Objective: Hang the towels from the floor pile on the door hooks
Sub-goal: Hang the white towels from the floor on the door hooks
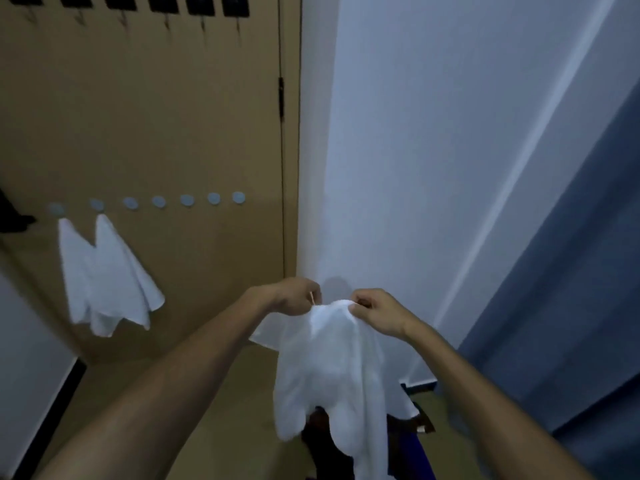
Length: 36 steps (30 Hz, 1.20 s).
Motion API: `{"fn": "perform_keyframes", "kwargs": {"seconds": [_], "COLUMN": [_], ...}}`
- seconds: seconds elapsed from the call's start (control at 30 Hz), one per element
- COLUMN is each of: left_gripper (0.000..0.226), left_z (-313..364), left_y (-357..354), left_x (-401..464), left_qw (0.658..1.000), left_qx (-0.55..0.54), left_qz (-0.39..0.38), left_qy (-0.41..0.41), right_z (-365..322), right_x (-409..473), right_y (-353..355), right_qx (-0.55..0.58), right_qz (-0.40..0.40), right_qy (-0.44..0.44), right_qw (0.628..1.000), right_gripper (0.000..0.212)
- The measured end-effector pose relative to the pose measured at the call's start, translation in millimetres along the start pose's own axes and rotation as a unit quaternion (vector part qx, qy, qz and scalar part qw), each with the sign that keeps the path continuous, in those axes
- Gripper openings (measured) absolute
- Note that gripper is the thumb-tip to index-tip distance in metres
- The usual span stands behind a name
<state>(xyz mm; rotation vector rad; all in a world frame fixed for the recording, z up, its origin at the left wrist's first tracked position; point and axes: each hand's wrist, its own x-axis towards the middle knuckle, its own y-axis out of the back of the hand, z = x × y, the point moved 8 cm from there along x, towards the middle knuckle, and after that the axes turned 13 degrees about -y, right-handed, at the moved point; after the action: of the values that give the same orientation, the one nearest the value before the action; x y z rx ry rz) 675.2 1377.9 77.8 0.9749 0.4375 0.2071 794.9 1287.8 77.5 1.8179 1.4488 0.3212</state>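
A white towel point(332, 368) hangs in front of me, held up by its top edge. My left hand point(294, 296) pinches that edge on the left and my right hand point(377, 313) pinches it on the right, close together. On the brown door point(156, 116) runs a row of round grey hooks point(159, 201). Two white towels point(107, 275) hang from the two leftmost hooks. The other hooks in that row are bare. The towel I hold is to the right of the door, in front of the white wall, apart from the hooks.
A second row of dark hooks point(162, 5) sits along the door's top. A white wall point(415, 133) stands right of the door and a blue curtain point(571, 306) further right. Dark and blue items point(405, 445) lie on the floor under the held towel.
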Motion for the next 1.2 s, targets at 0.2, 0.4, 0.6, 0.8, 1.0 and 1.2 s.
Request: {"fn": "perform_keyframes", "kwargs": {"seconds": [0.2, 0.4, 0.6, 0.8, 1.0, 1.2], "left_gripper": [0.030, 0.017, 0.023, 0.027, 0.028, 0.027], "left_z": [-47, -142, -243, -309, -370, -432], "left_y": [22, 75, 116, 121, 139, 152], "left_x": [-46, -117, -187, -213, -229, -226], "left_qw": [0.994, 0.988, 0.971, 0.958, 0.969, 0.969], "left_qx": [-0.075, -0.063, -0.130, -0.223, -0.137, -0.105], "left_qz": [0.072, 0.138, 0.173, 0.158, 0.182, 0.183], "left_qy": [-0.035, 0.018, 0.105, 0.091, 0.099, 0.127], "right_z": [-111, -188, -255, -335, -368, -386], "right_x": [30, 78, 120, 152, 194, 243], "right_y": [-49, -118, -193, -234, -269, -300], "right_qx": [-0.024, -0.030, -0.021, 0.041, 0.025, -0.057], "right_qz": [-0.049, -0.127, -0.169, -0.145, -0.144, -0.135], "right_qy": [0.075, 0.080, 0.097, 0.148, 0.139, 0.142], "right_qw": [0.996, 0.988, 0.981, 0.978, 0.980, 0.979], "right_gripper": [0.027, 0.015, 0.031, 0.017, 0.027, 0.025]}}
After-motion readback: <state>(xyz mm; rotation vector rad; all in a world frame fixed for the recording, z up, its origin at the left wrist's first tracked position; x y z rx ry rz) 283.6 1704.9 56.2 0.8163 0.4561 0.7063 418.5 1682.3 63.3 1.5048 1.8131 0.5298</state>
